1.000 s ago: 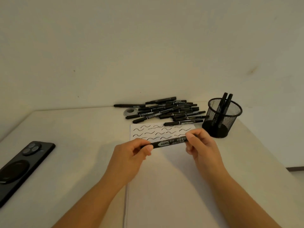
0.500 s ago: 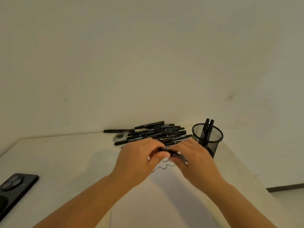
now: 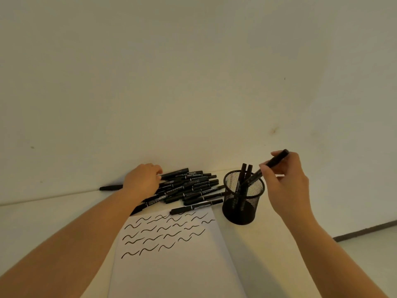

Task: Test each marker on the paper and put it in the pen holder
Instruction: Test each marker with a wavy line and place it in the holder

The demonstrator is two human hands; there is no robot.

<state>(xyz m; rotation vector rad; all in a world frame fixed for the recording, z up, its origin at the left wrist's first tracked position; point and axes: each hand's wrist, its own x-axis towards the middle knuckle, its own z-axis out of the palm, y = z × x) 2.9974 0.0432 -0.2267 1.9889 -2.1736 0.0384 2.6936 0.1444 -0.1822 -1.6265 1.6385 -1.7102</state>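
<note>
Head view: right hand [image 3: 285,186] pinches marker [image 3: 267,167], tip inside pen holder [image 3: 241,211] — slanted release could tip it; left hand [image 3: 142,179] grip on pile [image 3: 189,188] unclear.

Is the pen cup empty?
No, the pen holder already has markers standing in it, and the right hand is lowering another marker into it.

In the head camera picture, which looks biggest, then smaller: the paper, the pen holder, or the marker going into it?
1. Paper, by far the largest.
2. Pen holder.
3. Marker in the right hand: thinnest, though about as long as the holder is tall.
</note>
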